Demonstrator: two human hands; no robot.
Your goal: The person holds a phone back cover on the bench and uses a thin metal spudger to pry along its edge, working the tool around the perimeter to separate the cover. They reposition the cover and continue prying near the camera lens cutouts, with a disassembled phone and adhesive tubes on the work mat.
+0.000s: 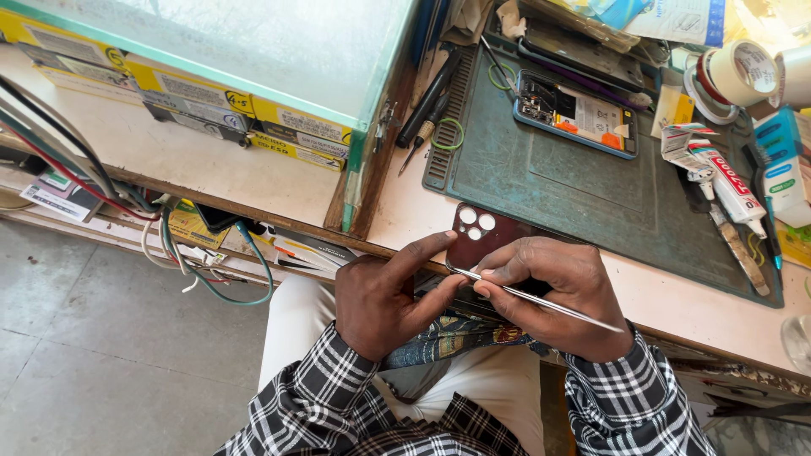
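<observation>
Seemingly tweezers (pixel 541 299) within right hand (pixel 562 291).

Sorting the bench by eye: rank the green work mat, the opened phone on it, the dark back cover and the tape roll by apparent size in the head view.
1. green work mat
2. opened phone
3. dark back cover, partly hidden by the hands, so unsure against the phone
4. tape roll

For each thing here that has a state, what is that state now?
phone back cover: detached, held by left hand.
tweezers: gripped in right hand, tip at cover edge.
opened phone: back off, insides showing, flat on the green mat.
glue tube: lying down, cap on.
tape roll: partly used.
</observation>
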